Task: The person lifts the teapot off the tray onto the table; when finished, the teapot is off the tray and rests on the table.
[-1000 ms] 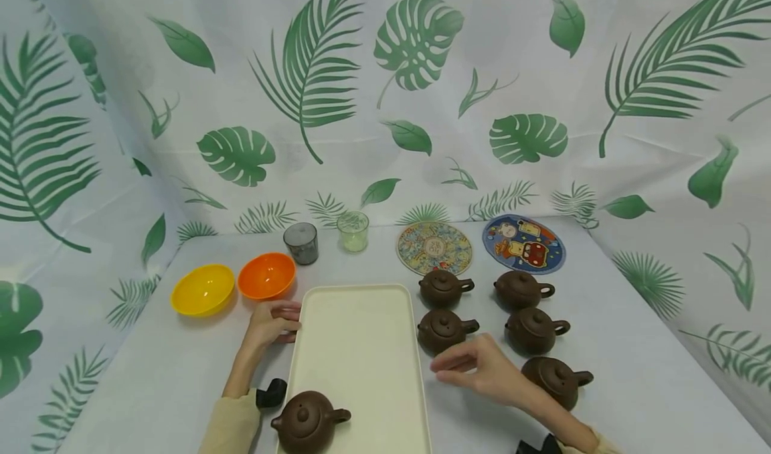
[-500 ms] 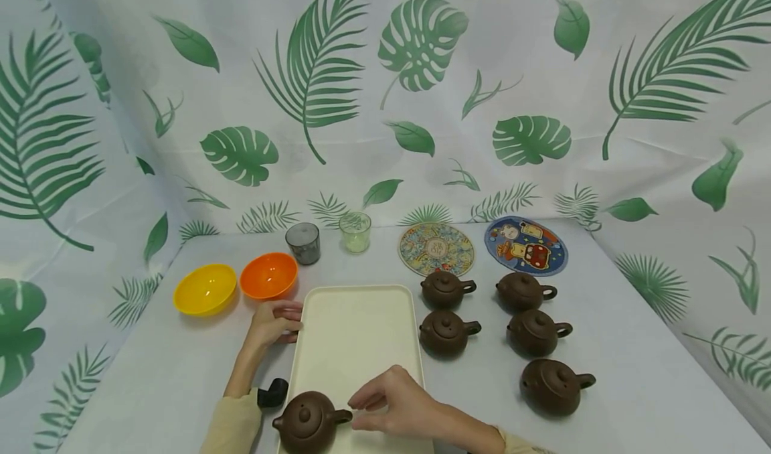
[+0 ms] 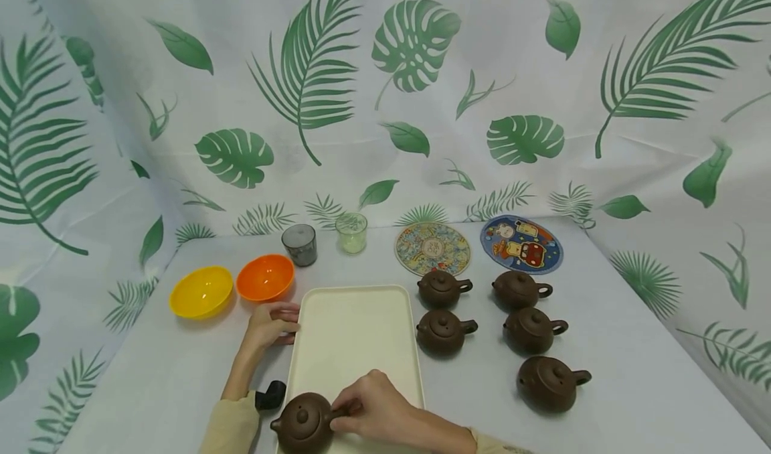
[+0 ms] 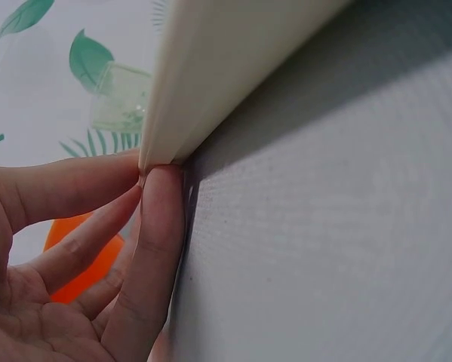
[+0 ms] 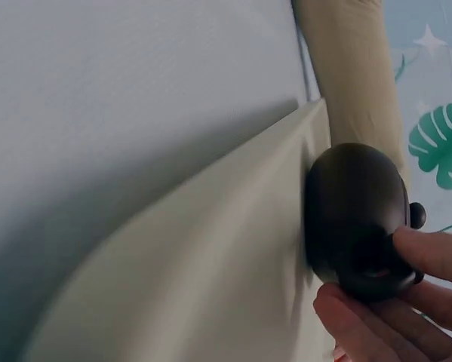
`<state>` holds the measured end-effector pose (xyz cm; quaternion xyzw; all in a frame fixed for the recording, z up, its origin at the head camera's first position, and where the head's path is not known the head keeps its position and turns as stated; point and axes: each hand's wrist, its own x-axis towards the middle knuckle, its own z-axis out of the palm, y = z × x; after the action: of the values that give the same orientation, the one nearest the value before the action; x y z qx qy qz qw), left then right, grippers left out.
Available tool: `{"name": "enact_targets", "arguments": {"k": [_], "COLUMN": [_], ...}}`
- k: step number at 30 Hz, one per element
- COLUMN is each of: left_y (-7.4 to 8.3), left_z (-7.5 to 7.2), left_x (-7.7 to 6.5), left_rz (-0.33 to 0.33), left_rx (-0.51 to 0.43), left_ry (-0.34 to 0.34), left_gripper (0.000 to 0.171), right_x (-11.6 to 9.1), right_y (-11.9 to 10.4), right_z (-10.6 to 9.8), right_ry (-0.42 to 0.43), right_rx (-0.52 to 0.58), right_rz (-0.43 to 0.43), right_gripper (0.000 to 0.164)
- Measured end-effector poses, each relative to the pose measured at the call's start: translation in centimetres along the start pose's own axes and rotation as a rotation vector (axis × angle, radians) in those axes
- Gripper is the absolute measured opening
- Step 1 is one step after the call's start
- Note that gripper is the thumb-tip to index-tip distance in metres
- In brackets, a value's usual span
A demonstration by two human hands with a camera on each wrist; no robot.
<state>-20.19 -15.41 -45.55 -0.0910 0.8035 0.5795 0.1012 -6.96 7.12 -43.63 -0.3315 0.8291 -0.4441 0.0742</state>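
On the near left corner of the cream tray (image 3: pixel 355 347) sits a brown clay teapot (image 3: pixel 304 422), its spout pointing left. My right hand (image 3: pixel 379 410) pinches the loop handle on its right side; the right wrist view shows thumb and fingers around the handle of the dark teapot (image 5: pixel 354 215). At the tray's left long edge, my left hand (image 3: pixel 268 327) holds the rim. Up close in the left wrist view, fingertips of the left hand (image 4: pixel 82 256) meet at the tray's edge (image 4: pixel 180 90).
Several more brown teapots (image 3: pixel 536 330) stand in two columns right of the tray. Two patterned round mats (image 3: pixel 432 248) lie behind them. An orange bowl (image 3: pixel 266 278) and a yellow bowl (image 3: pixel 201 292) are at left, near a grey glass (image 3: pixel 299 245) and a green glass (image 3: pixel 351 233).
My right hand has moved left from beside the right-hand teapots, over the tray, and taken hold of the teapot's handle. The left hand and the tray stay put.
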Motion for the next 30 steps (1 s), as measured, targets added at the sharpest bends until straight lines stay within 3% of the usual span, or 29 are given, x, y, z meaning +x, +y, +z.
{"name": "enact_targets", "arguments": {"k": [6,11,17,22,30], "left_y": [-0.2,-0.1,0.1,0.1,0.1], "left_z": [0.1,0.0,0.0,0.1,0.0], "left_x": [-0.1,-0.1,-0.2,-0.3,-0.3], "left_rz": [-0.002,0.008,0.012,0.013,0.007], "left_rx": [-0.015,-0.019,-0.019,-0.029,-0.02], "left_ry": [0.003,0.005,0.006,-0.001,0.009], "left_gripper": [0.039,0.038,0.038,0.039,0.038], "right_x": [-0.1,-0.5,-1.6,-3.7,-7.8], "right_y": [0.0,0.5,1.1,1.8,3.7], "right_z": [0.0,-1.2,-4.8,-8.4,-13.2], "right_ry": [0.047,0.065,0.059,0.043,0.02], "right_rx": [-0.032,0.058,0.135,0.158,0.084], "right_rz": [0.007,-0.007,-0.011,0.063,0.134], "right_gripper": [0.007,0.008,0.011,0.014,0.018]}}
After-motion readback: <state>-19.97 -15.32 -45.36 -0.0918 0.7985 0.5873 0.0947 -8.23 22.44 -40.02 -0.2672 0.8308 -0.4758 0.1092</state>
